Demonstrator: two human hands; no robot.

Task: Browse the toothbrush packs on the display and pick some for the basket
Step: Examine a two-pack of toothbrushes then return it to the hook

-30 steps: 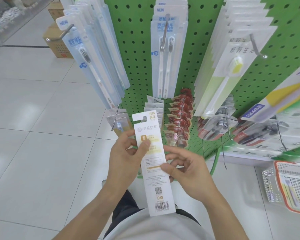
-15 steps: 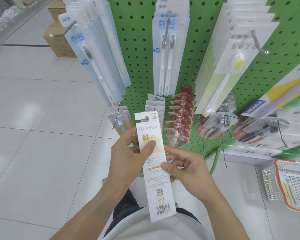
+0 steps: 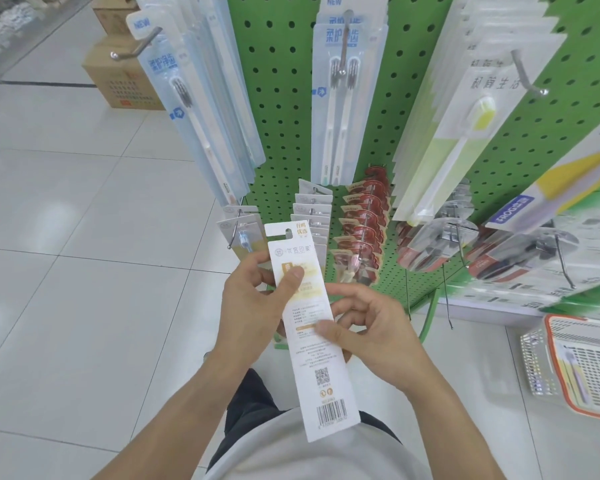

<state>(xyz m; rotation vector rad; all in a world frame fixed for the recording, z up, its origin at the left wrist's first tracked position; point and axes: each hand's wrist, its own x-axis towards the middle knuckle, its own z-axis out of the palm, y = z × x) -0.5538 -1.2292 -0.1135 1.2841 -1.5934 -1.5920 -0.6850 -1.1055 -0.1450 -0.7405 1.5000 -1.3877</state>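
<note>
Pack: long white card toothbrush pack (image 3: 312, 327), printed back up, before the green pegboard display (image 3: 388, 109)
Left hand (image 3: 253, 306): fingers clamped on its upper part
Right hand (image 3: 371, 334): fingers pinching its middle
Basket: white mesh basket with orange rim (image 3: 575, 365), on floor at right

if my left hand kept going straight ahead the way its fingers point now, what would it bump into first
Your left hand holds the white pack, fingers aimed up toward the display. Most likely it would first meet the small packs on the low hook just beyond it, before the green pegboard. Depth is hard to judge from this one view.
</note>
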